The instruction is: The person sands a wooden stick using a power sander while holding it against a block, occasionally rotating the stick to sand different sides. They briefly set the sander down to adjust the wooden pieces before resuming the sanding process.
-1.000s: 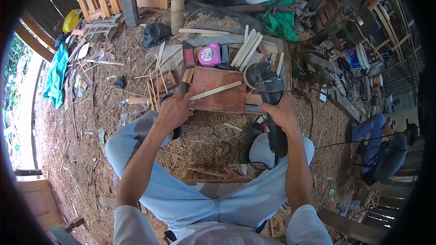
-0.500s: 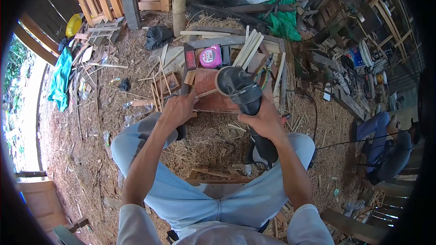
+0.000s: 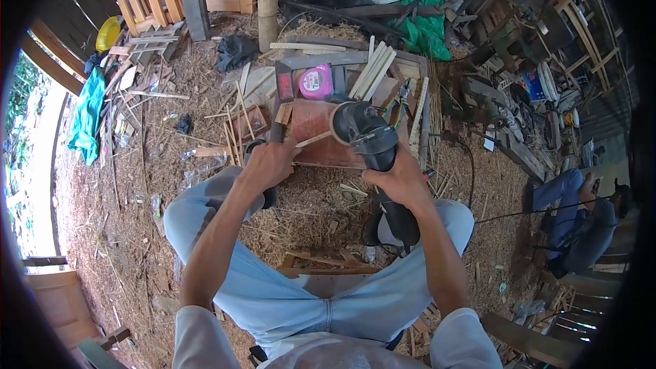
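The left hand (image 3: 270,162) pinches a thin wood strip (image 3: 313,140) on the red board (image 3: 309,115), mid-scene; the right hand (image 3: 403,181) has its grip closed around the grinder (image 3: 365,133), its disc at the strip's right end; this looks like the sanding step. The next move calls for steady pressure; the pink tape (image 3: 316,82) and loose slats (image 3: 372,72) lie just beyond; the cord (image 3: 470,184) trails right.

R hand (image 3: 403,181): grinder (image 3: 369,138); L hand (image 3: 270,162): strip (image 3: 316,139)

Likely an open-air woodworking shed: stacked slats (image 3: 372,72), straw-littered ground (image 3: 123,232), angle grinder (image 3: 372,143).
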The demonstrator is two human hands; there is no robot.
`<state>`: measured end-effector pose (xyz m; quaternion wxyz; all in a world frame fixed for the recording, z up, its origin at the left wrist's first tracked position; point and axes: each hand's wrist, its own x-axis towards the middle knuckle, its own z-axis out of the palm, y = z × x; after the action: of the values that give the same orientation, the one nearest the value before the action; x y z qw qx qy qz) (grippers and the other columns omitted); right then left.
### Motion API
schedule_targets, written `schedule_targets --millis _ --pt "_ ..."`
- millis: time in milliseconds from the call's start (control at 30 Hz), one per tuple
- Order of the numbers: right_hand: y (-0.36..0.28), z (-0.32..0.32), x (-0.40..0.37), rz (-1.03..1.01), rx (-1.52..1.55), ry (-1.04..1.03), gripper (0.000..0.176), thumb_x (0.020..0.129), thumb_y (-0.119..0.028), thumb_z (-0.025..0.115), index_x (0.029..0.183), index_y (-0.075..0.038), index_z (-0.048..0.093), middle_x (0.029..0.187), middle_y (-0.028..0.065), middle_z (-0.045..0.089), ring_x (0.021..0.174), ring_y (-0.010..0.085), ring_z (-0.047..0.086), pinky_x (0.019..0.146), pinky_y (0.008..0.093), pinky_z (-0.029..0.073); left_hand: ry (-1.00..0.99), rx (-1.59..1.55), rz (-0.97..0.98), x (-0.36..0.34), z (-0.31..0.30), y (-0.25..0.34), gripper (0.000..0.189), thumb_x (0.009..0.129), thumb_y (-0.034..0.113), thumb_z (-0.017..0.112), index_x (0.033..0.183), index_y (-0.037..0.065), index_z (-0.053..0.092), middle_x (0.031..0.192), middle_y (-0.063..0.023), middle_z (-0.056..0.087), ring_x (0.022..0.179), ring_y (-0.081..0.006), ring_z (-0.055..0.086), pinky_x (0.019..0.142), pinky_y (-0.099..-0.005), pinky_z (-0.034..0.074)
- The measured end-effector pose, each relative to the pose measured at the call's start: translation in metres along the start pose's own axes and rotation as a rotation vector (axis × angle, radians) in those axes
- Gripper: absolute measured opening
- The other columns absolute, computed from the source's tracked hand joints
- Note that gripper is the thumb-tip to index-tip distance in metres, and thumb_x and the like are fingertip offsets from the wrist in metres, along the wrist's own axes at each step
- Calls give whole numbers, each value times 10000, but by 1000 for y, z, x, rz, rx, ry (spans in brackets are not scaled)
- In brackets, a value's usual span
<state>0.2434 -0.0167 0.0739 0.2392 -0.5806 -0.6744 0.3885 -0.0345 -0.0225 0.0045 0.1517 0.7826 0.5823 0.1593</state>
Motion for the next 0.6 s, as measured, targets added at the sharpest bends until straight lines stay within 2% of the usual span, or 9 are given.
schedule_targets --millis 67,133,233,300,367,433,567,600 --pt "-7 -7 -2 37 -10 7 637 640 -247 778 1185 -1 558 1038 186 671 952 329 655 869 394 491 -9 8 -11 -2 1 -1 183 859 111 600 1011 33 534 643 -222 621 678 -427 645 588 -531 492" --pt "14 -3 4 28 56 11 627 637 -248 779 1176 -7 567 1022 176 672 931 320 654 858 388 493 -21 -2 21 -2 -1 -4 279 858 116 606 1107 38 507 647 -225 622 672 -430 642 582 -529 489" --pt "30 -6 8 58 130 22 607 629 -248 781 1153 -13 583 993 163 672 900 311 653 836 385 496 -1 -9 58 -5 -2 -4 337 855 116 612 1159 41 488 651 -227 625 666 -435 638 596 -528 488" --pt "29 -12 8 93 139 31 596 625 -247 781 1138 -13 590 982 161 671 891 311 654 824 388 498 -11 -5 41 -4 -1 -6 330 852 115 614 1155 48 500 658 -228 627 666 -433 639 601 -529 487" --pt "21 -22 7 170 19 33 575 627 -253 775 1115 -4 597 976 164 674 880 310 656 804 390 501 -18 -3 27 -4 0 -7 324 850 114 615 1151 55 513 664 -230 630 667 -431 640 607 -529 486" --pt "20 -26 7 167 15 61 567 626 -251 773 1106 -3 600 974 166 675 881 307 657 798 392 501 -23 -4 13 -6 -2 -8 214 916 140 566 1107 46 563 701 -247 618 704 -441 625 615 -534 467" --pt "46 -29 14 140 -43 131 549 618 -239 773 1085 -5 604 937 158 668 848 292 648 768 392 497 59 -12 79 -10 0 -21 170 914 130 566 1051 30 573 680 -235 601 691 -442 617 612 -528 467" --pt "44 -29 15 136 -35 139 549 618 -239 773 1085 -5 604 937 158 668 848 292 648 768 392 497 45 2 39 -13 -4 -23 138 890 140 592 986 40 581 695 -206 613 708 -418 623 633 -510 474"
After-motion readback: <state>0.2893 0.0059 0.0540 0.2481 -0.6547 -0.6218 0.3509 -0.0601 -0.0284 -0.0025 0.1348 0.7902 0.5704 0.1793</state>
